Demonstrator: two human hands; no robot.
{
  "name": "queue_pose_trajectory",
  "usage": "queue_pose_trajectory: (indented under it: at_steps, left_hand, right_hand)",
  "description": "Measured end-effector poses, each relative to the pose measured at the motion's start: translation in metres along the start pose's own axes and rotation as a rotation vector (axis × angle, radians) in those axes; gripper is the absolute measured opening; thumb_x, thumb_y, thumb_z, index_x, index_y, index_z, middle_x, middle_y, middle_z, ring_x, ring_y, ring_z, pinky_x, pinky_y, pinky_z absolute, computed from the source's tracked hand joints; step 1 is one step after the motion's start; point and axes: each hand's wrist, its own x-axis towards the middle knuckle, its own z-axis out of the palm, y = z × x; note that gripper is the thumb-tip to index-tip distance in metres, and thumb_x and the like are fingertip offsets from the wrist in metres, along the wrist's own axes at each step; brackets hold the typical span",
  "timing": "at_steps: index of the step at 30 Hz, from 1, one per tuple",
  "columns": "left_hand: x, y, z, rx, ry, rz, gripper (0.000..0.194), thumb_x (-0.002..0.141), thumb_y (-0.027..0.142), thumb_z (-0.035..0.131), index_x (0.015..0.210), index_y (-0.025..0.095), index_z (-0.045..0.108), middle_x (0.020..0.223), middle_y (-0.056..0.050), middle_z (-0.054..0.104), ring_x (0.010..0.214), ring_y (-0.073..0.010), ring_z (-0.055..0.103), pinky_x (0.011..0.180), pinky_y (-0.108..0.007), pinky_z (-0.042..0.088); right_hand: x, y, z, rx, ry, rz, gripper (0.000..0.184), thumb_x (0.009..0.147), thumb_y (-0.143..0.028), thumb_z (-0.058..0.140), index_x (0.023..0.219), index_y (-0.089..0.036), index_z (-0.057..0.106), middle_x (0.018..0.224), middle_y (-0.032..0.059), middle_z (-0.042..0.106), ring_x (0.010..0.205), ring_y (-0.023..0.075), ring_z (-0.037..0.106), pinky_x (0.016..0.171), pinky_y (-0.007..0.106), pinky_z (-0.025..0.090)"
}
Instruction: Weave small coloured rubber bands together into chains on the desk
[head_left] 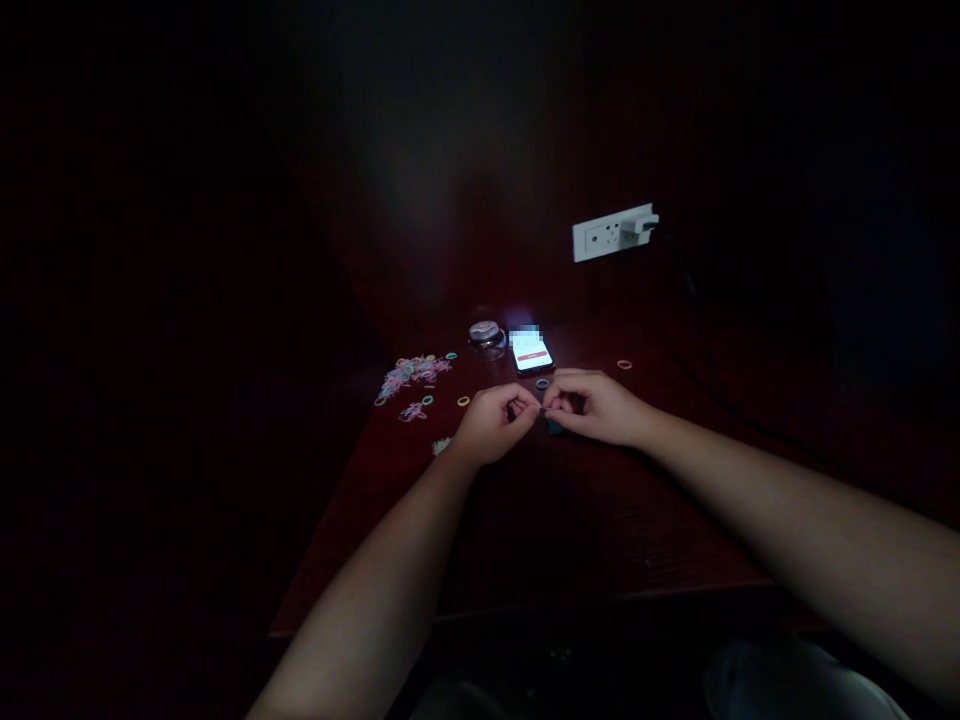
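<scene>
My left hand (pixel 495 420) and my right hand (pixel 592 405) meet above the table, each with thumb and fingers pinched together. Between the fingertips runs a small dark elastic band (pixel 545 408), mostly covered by the fingers. Just beyond them lies a grey ring-shaped hair tie (pixel 542 384). Something dark teal (pixel 554 427) shows under my right hand, too dim to make out. A bundle of pale bands (pixel 442 446) lies beside my left wrist, and a yellow hair tie (pixel 463 401) is left of that hand.
A heap of colourful hair ties (pixel 412 375) lies at the table's left, with a smaller cluster (pixel 412 411) nearer. A round clear jar (pixel 487 340) stands beside a lit phone (pixel 533 352). One orange hair tie (pixel 624 365) is at right. A wall socket (pixel 611 235) holds a plugged-in charger.
</scene>
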Motion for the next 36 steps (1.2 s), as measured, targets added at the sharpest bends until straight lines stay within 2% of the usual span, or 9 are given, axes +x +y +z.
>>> queue_pose_trajectory:
  at_steps: [6, 11, 17, 24, 36]
  left_hand:
    - [-0.0004, 0.0018, -0.0002, 0.000, -0.007, 0.001, 0.015, 0.083, 0.025, 0.057, 0.081, 0.013, 0.066, 0.070, -0.001, 0.062, 0.060, -0.0085, 0.051, 0.057, -0.020, 0.040]
    - [-0.0001, -0.0018, 0.0013, -0.019, 0.027, 0.054, 0.018, 0.078, 0.024, 0.063, 0.093, 0.014, 0.064, 0.078, -0.002, 0.063, 0.063, -0.0086, 0.051, 0.056, -0.019, 0.040]
    - [0.0007, -0.0014, -0.0005, 0.040, 0.026, 0.071, 0.012, 0.081, 0.025, 0.060, 0.085, 0.015, 0.067, 0.068, 0.000, 0.059, 0.058, -0.0081, 0.047, 0.054, -0.020, 0.038]
    - [0.0000, -0.0001, -0.0021, 0.051, 0.067, 0.037, 0.012, 0.081, 0.024, 0.060, 0.081, 0.014, 0.066, 0.070, -0.001, 0.062, 0.059, -0.0081, 0.049, 0.055, -0.019, 0.039]
    - [-0.0007, -0.0009, -0.0003, 0.010, 0.050, 0.019, 0.010, 0.081, 0.022, 0.059, 0.080, 0.013, 0.064, 0.070, -0.001, 0.059, 0.059, -0.0076, 0.047, 0.055, -0.019, 0.039]
  right_hand:
    - [0.0008, -0.0032, -0.0010, -0.026, 0.000, 0.015, 0.004, 0.078, -0.018, 0.060, 0.077, -0.015, 0.063, 0.071, 0.0018, 0.055, 0.060, 0.0106, 0.049, 0.055, 0.023, 0.039]
    - [0.0001, -0.0021, 0.0005, -0.003, 0.010, 0.030, 0.004, 0.077, -0.017, 0.059, 0.075, -0.015, 0.062, 0.070, 0.0013, 0.055, 0.060, 0.0104, 0.049, 0.055, 0.022, 0.039]
    - [0.0000, -0.0008, 0.0005, 0.008, 0.006, 0.046, 0.005, 0.077, -0.017, 0.059, 0.076, -0.015, 0.063, 0.070, 0.0017, 0.055, 0.060, 0.0106, 0.049, 0.055, 0.023, 0.040]
    - [-0.0006, 0.0019, -0.0002, 0.012, 0.005, 0.057, 0.006, 0.076, -0.015, 0.058, 0.080, -0.014, 0.062, 0.070, 0.0017, 0.055, 0.059, 0.0108, 0.051, 0.054, 0.023, 0.041]
    - [-0.0001, 0.0038, 0.0002, 0.031, 0.005, 0.111, 0.004, 0.078, -0.017, 0.057, 0.077, -0.015, 0.060, 0.070, 0.0023, 0.056, 0.060, 0.0120, 0.050, 0.056, 0.024, 0.041]
